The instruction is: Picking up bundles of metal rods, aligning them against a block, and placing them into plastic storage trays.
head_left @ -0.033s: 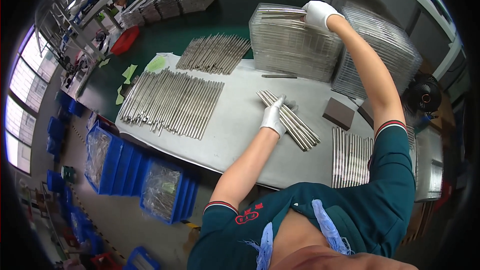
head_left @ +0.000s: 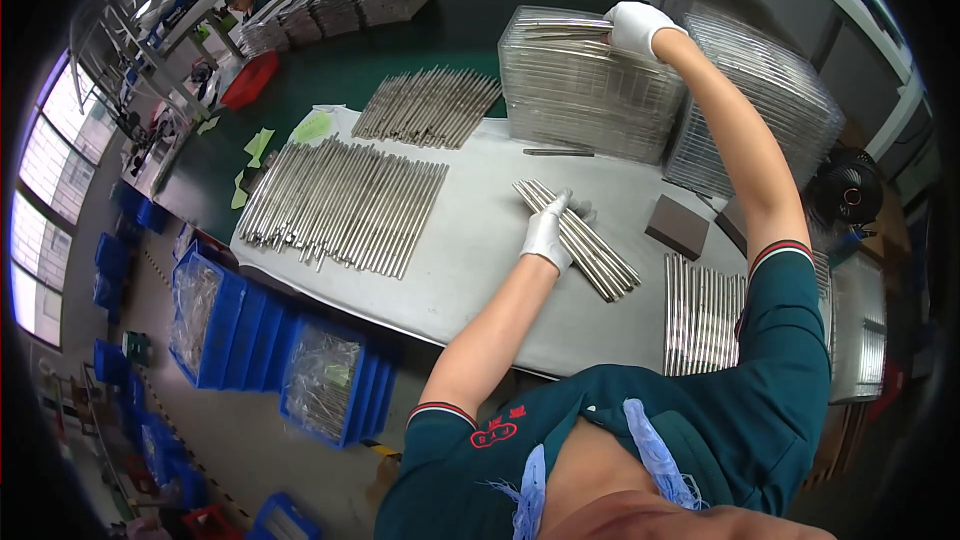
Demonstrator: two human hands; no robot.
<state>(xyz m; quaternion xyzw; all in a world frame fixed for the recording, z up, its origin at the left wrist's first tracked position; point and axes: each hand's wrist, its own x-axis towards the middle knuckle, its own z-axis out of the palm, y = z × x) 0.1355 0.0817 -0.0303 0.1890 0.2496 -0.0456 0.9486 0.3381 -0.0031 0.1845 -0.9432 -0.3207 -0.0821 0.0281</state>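
My left hand (head_left: pixel 548 235), in a white glove, is closed around a bundle of shiny metal rods (head_left: pixel 598 258) above the grey-white work surface (head_left: pixel 470 240). At the far right, my gloved right hand (head_left: pixel 637 30) is over the top of a stack of clear plastic trays (head_left: pixel 585 90). Its fingers curl over the right ends of a few thin metal rods (head_left: pixel 568 30) lying at the top tray; the fingertips are hidden. One darker rod (head_left: pixel 558 152) lies alone in front of that stack.
Rows of rods (head_left: pixel 340 202) lie at left, with another group (head_left: pixel 428 108) behind. A second tray stack (head_left: pixel 755 105), a brown block (head_left: pixel 677 227), a black fan (head_left: pixel 848 190) and more rods (head_left: pixel 702 315) are at right. Blue crates (head_left: pixel 335 380) stand below the table's left edge.
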